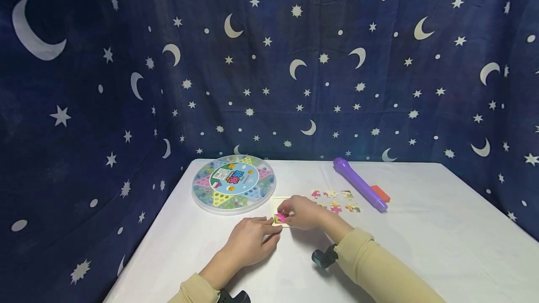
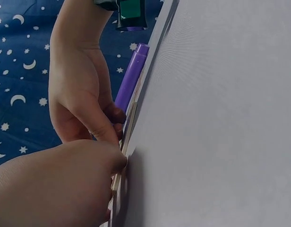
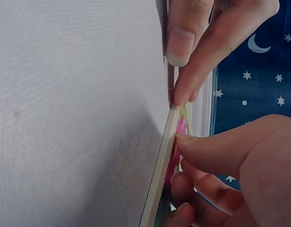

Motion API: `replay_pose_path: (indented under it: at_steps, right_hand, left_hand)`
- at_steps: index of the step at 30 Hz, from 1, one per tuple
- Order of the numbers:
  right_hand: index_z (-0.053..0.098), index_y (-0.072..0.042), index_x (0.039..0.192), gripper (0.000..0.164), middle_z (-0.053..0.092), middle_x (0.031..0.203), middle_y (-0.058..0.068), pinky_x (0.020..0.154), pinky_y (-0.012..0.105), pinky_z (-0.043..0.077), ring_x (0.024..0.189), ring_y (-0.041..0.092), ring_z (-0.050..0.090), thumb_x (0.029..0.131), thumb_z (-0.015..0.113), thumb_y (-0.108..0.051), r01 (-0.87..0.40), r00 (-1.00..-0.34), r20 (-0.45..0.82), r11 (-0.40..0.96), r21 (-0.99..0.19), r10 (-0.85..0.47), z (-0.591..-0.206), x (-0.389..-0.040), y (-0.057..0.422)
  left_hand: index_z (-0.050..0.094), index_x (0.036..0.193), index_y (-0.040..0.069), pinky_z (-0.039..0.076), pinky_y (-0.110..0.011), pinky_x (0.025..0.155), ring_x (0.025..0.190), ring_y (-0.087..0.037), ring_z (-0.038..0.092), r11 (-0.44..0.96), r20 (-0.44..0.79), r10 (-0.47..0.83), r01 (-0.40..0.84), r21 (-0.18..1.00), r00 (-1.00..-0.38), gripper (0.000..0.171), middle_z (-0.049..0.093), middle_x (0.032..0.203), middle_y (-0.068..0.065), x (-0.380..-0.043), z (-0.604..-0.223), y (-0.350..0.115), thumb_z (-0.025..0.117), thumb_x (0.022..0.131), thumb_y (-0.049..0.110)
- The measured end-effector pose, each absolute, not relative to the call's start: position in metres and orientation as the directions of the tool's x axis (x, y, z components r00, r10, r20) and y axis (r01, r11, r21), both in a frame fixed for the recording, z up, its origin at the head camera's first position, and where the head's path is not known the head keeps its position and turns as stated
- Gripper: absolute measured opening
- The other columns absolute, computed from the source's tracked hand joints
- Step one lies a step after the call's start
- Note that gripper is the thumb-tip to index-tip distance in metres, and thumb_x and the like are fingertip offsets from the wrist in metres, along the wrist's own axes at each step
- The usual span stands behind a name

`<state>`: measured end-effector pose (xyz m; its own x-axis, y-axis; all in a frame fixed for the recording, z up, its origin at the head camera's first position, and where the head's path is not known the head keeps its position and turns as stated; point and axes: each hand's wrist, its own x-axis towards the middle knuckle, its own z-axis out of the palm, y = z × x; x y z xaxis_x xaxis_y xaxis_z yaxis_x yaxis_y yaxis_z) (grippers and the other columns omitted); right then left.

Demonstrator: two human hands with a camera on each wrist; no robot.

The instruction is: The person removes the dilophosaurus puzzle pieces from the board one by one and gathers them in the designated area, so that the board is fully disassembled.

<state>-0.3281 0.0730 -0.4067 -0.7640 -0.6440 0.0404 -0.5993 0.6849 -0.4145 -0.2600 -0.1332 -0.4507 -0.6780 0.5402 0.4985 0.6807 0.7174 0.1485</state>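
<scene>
A small shallow puzzle tray [image 1: 273, 205] with a pale wooden rim lies flat on the table between the two hands. My left hand [image 1: 251, 241] rests at its near left corner, the extended fingertips touching the edge. Over the tray, my right hand [image 1: 306, 212] pinches a pink and green jigsaw piece [image 1: 280, 218] with thumb and curled fingers, low in the near left part. In the right wrist view the thumb touches the pink surface [image 3: 182, 124] just above the tray's rim [image 3: 159, 184]. The right hand hides much of the tray.
Several loose jigsaw pieces [image 1: 335, 206] lie right of the tray. Beyond them a purple stick [image 1: 360, 184] lies diagonally beside an orange block [image 1: 381, 193]. A round, clear-lidded Chinese checkers set [image 1: 263, 191] with marbles sits at the back left. A starry curtain [image 1: 269, 83] surrounds the white table [image 1: 421, 228].
</scene>
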Motion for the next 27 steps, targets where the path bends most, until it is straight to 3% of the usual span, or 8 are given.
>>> replay_pose_path:
  at_steps: [9, 14, 27]
  right_hand:
    - [0.069, -0.008, 0.109, 0.026, 0.071, 0.105, 0.006, 0.1, 0.05, 0.048, 0.108, 0.029, 0.065, 0.086, 0.075, 0.001, -0.512, -0.806, -0.033, 0.724, -0.462, -0.591, -0.4029, -0.3279, 0.0685]
    - [0.067, -0.009, 0.108, 0.027, 0.07, 0.103, 0.003, 0.098, 0.049, 0.05, 0.103, 0.026, 0.065, 0.085, 0.075, 0.002, -0.474, -0.824, -0.046, 0.732, -0.49, -0.564, -0.4009, -0.3264, 0.0671]
    - [0.069, -0.005, 0.117, 0.037, 0.07, 0.102, 0.006, 0.09, 0.046, 0.052, 0.095, 0.024, 0.065, 0.081, 0.071, 0.004, -0.544, -0.789, -0.007, 0.703, -0.459, -0.615, -0.4014, -0.3275, 0.0701]
  left_hand:
    - [0.082, 0.113, 0.022, 0.055, -0.046, 0.092, 0.11, -0.026, 0.071, 0.726, 0.505, 0.531, 0.672, 0.142, -0.681, 0.022, 0.075, 0.116, -0.006, -0.2594, -0.4494, -0.1329, 0.07, 0.095, 0.025]
    - [0.081, 0.114, 0.023, 0.055, -0.046, 0.092, 0.11, -0.026, 0.071, 0.733, 0.505, 0.527, 0.666, 0.136, -0.683, 0.022, 0.075, 0.116, -0.006, -0.2598, -0.4499, -0.1324, 0.07, 0.095, 0.026]
    - [0.081, 0.115, 0.023, 0.055, -0.045, 0.093, 0.11, -0.025, 0.071, 0.737, 0.5, 0.525, 0.662, 0.139, -0.689, 0.023, 0.074, 0.117, -0.005, -0.2599, -0.4496, -0.1316, 0.069, 0.095, 0.026]
